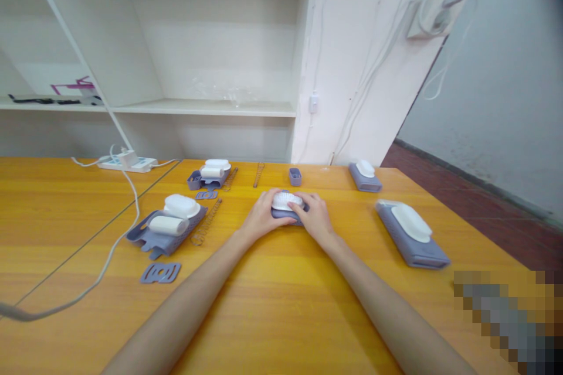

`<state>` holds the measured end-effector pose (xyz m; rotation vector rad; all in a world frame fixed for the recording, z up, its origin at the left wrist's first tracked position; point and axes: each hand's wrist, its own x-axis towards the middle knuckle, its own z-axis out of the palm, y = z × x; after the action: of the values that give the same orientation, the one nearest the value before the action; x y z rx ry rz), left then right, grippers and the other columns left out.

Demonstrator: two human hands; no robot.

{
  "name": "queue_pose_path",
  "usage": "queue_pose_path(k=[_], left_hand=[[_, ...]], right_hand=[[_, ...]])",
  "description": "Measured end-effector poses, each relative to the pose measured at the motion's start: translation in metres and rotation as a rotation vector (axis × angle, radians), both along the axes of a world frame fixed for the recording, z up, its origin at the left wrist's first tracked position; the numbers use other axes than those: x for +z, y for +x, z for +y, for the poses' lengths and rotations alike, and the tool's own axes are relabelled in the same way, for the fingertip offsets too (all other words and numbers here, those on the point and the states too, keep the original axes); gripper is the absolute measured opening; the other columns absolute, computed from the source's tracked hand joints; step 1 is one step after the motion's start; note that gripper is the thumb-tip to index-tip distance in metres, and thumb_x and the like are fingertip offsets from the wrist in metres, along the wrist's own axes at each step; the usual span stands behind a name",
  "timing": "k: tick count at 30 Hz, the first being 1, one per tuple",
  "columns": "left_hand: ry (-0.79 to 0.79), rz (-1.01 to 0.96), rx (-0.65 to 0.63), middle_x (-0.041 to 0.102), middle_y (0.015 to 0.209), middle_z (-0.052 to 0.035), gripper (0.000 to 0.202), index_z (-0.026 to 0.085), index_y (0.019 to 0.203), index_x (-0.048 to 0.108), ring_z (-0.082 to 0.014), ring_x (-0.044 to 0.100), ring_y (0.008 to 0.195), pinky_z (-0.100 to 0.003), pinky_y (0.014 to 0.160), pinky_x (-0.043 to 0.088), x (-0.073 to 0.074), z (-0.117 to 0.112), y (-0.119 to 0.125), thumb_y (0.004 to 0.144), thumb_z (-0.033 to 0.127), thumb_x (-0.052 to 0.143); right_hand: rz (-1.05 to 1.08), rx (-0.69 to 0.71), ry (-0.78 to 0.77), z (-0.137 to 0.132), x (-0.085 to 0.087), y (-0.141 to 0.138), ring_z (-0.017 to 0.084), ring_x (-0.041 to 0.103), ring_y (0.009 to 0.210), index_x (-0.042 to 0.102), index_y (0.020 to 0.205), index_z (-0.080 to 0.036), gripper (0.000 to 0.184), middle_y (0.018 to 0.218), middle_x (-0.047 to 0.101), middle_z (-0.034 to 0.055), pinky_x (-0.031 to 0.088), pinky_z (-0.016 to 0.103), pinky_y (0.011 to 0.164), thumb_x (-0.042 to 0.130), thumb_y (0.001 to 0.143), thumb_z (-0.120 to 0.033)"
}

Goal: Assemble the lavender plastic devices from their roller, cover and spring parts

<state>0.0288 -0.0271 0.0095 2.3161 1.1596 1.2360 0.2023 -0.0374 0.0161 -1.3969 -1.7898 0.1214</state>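
Both hands are closing round a small capped housing – a lavender-grey plastic body with a smooth white domed top – which is sitting on the worktop at the centre, a little beyond the forearms. The left hand is cupping its left side, the grip curled tight with the fingers lying over the white dome. The right hand is pressing in from the other side, its grip likewise curled onto the piece, the thumb resting on top.

The worktop is glossy, yellow-orange wood grain. To the left an open ribbed tray is carrying a white roller and a white oval cap; a flat cut-out plate is lying just in front of it and a coiled wire spring beside it. Further back a second such set, another spring and a small grey cup are lying apart. On the right two closed units are resting – one near, one far. A white cable is trailing from a power strip.
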Motion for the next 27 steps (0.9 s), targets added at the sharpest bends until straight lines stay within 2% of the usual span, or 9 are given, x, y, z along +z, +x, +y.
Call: queue_pose_path(k=[4, 10, 15, 21, 25, 27], left_hand=[[0.013, 0.017, 0.003, 0.054, 0.115, -0.0058, 0.072, 0.022, 0.119, 0.042, -0.0224, 0.05, 0.106, -0.037, 0.093, 0.041, 0.0, 0.0, 0.0, 0.061, 0.052, 0.071], [0.013, 0.019, 0.008, 0.054, 0.114, -0.0057, 0.07, 0.022, 0.119, 0.043, -0.0224, 0.051, 0.104, -0.036, 0.092, 0.042, 0.0, -0.001, 0.001, 0.061, 0.051, 0.071], [-0.003, 0.01, 0.016, 0.054, 0.115, -0.006, 0.07, 0.023, 0.119, 0.042, -0.0229, 0.051, 0.106, -0.037, 0.092, 0.042, 0.001, -0.002, 0.001, 0.062, 0.05, 0.071], [-0.019, 0.004, 0.006, 0.054, 0.115, -0.0058, 0.072, 0.022, 0.119, 0.042, -0.0223, 0.051, 0.106, -0.036, 0.092, 0.042, 0.001, -0.001, 0.0, 0.06, 0.05, 0.073], [-0.017, -0.005, 0.005, 0.053, 0.116, -0.0058, 0.073, 0.022, 0.119, 0.041, -0.0223, 0.051, 0.108, -0.036, 0.094, 0.041, 0.002, -0.001, 0.001, 0.06, 0.05, 0.073], [-0.022, -0.007, 0.005, 0.053, 0.116, -0.006, 0.073, 0.022, 0.119, 0.041, -0.0225, 0.051, 0.108, -0.036, 0.094, 0.041, 0.002, -0.001, 0.001, 0.06, 0.05, 0.073]], right_hand=[[-0.057, 0.0, 0.008, -0.002, 0.001, -0.001, 0.023, 0.056, 0.093, 0.066, 0.101, -0.025, 0.031, 0.095, 0.066, 0.0064, 0.04, 0.038, 0.086, 0.059, 0.077, -0.043], [-0.023, 0.039, -0.005, -0.003, -0.001, 0.0, 0.022, 0.055, 0.096, 0.061, 0.109, -0.023, 0.037, 0.102, 0.064, 0.006, 0.041, 0.037, 0.087, 0.059, 0.077, -0.042], [0.073, 0.139, -0.075, 0.005, -0.007, 0.012, 0.024, 0.055, 0.103, 0.056, 0.116, -0.02, 0.056, 0.113, 0.061, 0.0083, 0.041, 0.038, 0.092, 0.068, 0.067, -0.044], [0.19, 0.195, -0.197, 0.013, -0.009, 0.019, 0.025, 0.058, 0.099, 0.061, 0.109, -0.018, 0.055, 0.108, 0.064, 0.0087, 0.043, 0.04, 0.09, 0.071, 0.063, -0.046], [0.364, 0.173, -0.261, 0.013, -0.009, 0.02, 0.023, 0.058, 0.1, 0.048, 0.126, -0.016, 0.079, 0.111, 0.062, 0.0105, 0.044, 0.038, 0.09, 0.075, 0.058, -0.044], [0.391, 0.193, -0.283, 0.013, -0.008, 0.02, 0.023, 0.059, 0.097, 0.053, 0.121, -0.015, 0.072, 0.109, 0.063, 0.0101, 0.044, 0.037, 0.088, 0.075, 0.058, -0.044]])
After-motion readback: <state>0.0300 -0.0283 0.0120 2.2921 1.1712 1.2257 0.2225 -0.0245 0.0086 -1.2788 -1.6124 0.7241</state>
